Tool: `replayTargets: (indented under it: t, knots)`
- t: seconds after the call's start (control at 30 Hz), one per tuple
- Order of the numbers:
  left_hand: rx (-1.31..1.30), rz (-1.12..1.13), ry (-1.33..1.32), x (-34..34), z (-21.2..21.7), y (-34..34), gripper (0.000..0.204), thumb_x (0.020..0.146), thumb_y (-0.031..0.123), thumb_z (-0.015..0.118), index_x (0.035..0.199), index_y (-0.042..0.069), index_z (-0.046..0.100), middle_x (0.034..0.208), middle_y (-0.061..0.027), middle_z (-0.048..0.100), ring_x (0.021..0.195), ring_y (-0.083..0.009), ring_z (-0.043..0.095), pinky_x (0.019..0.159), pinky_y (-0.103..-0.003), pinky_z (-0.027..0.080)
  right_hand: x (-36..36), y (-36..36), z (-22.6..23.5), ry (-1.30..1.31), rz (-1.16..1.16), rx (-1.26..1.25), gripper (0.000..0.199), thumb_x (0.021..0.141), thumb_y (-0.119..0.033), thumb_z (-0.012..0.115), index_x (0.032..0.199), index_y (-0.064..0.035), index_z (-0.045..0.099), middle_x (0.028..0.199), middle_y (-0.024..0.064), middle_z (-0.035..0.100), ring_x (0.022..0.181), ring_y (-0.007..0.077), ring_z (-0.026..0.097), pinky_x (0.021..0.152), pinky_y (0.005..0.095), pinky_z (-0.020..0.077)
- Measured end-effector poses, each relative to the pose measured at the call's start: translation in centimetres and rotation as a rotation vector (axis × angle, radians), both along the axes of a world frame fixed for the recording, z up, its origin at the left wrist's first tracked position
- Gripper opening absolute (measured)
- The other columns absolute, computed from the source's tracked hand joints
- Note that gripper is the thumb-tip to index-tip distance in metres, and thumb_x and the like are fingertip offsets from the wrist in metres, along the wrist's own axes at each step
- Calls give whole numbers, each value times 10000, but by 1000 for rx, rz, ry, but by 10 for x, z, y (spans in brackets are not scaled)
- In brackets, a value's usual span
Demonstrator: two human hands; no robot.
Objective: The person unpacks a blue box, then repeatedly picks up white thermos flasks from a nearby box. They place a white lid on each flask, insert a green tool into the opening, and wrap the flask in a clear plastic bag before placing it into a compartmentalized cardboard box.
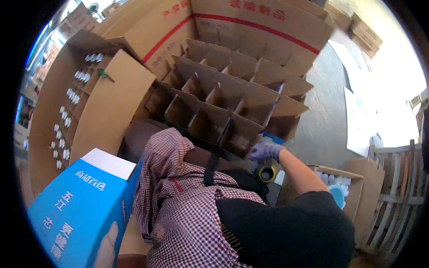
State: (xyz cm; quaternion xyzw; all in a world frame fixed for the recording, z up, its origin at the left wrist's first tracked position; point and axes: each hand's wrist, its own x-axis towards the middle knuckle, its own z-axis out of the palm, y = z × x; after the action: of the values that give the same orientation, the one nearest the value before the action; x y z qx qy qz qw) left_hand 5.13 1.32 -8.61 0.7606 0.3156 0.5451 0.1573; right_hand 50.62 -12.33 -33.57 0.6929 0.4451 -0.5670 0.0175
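In the head view, the right hand (264, 151), in a pale lilac glove, is held against a small bright-blue object (273, 138) at the near right corner of an upright brown cardboard divider grid (260, 94); whether it is grasped cannot be told. The left hand cannot be seen. Pressure on the thin dividers would best be avoided, lest they be bent.
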Motion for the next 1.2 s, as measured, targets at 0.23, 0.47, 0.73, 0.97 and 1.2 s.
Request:
replayTargets:
  t: [0.23,0.47,0.73,0.97,1.2]
  knots:
    - [-185,45,76,9,-20,27,342,1015,353,498,1038,48,651,935,-55,650,884,-176,607,820,-321,478,49,-102,-52,624,-154,262,429,998,-356,555,1240,-30,694,1164,72,725,1131,155,636,1026,319,463]
    - [-283,144,70,0,-23,46,331,1019,355,494,1016,62,648,919,-46,646,879,-174,605,817,-322,475,14,-106,-110,126,-138,-135,485,966,-314,612,1397,-94,580,1416,138,576,1258,251,556,1090,348,415]
    - [-316,199,40,-2,-19,62,321,1025,357,490,991,77,644,901,-35,640,872,-173,603,815,-323,473,-47,-97,-305,-203,-628,-196,870,847,-701,549,1476,-105,472,1448,181,524,1333,387,497,1097,463,408]
    - [-321,245,-10,-13,-16,64,316,1029,358,486,968,90,641,885,-26,636,866,-172,601,812,-324,471,30,-82,-234,-609,-1193,-179,558,883,-520,564,1301,-162,659,1292,208,633,1199,377,612,987,519,478]
    - [-279,235,-102,-19,-6,73,312,1034,359,482,946,103,637,869,-17,631,860,-171,599,810,-325,468,165,-143,-277,-636,-1103,4,598,810,-595,615,1261,-211,696,1308,141,657,1199,352,608,1021,418,471]
